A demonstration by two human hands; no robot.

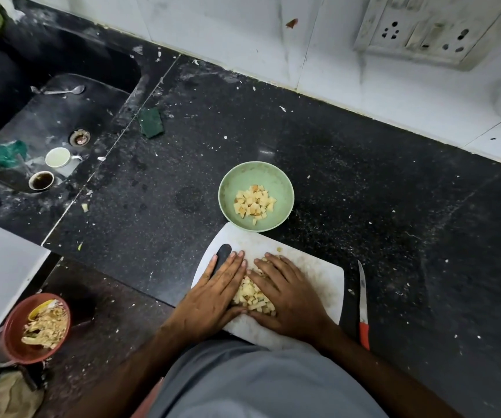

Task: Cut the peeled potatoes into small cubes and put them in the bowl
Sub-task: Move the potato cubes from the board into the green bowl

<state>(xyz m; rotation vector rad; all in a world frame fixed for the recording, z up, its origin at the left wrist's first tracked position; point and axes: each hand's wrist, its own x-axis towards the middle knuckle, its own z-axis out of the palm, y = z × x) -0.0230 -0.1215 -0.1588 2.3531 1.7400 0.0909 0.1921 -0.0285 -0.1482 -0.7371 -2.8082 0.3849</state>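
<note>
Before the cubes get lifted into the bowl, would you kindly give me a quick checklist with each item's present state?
1. Cubes gathered between both hands: ok.
2. Left hand and right hand open, cupping the pile: ok.
3. Bowl within reach at the board's far edge: ok.
4. Bowl has room: ok, only partly filled.
5. Knife out of the way, lying right of the board: ok.
6. Stray cubes under the palms: cannot tell.

- left hand (213, 294): palm down, fingers straight and together, angled inward
- right hand (285, 294): palm down, fingers straight, angled inward
- fingertips of both nearly meet, thumbs close below
- both forearms bare, converging from bottom edge
</note>
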